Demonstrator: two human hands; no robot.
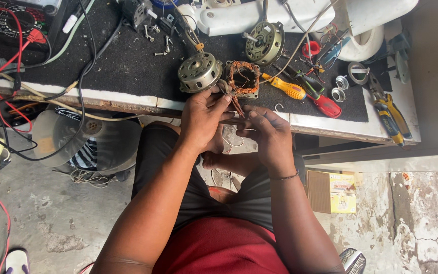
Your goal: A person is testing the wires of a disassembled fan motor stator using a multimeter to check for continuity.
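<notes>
**Both hands on the stator leads at the tabletop edge**

Going left to right: far left there's a tangle of red and black cables (6,86) hanging off the tabletop (128,96), and a fan blade (84,139) sits under it on the floor. Then a round silver motor cover (199,72) on the black mat, touching the copper-wound stator (244,78) just at its 3 o'clock.

The left hand (204,119) is curled, fingertips pressed up against the bottom left corner of the stator, pinching the thin wire leads (237,105) that hang from it. The right hand (267,134) is just beside it, fingers closed together on the lower end of those same leads. So the stator lies at about 12 o'clock from both hands, right at the tabletop's near edge, and the leads run roughly 12 to 6 down between the hands. Left hand is the nearer one to the stator body; the right sits a bit lower and closer to the person.

Further right: a second motor housing (264,43) at 1 o'clock, a yellow screwdriver (286,87), a red screwdriver (320,100), then yellow-handled pliers (390,114) near the far right edge
</notes>
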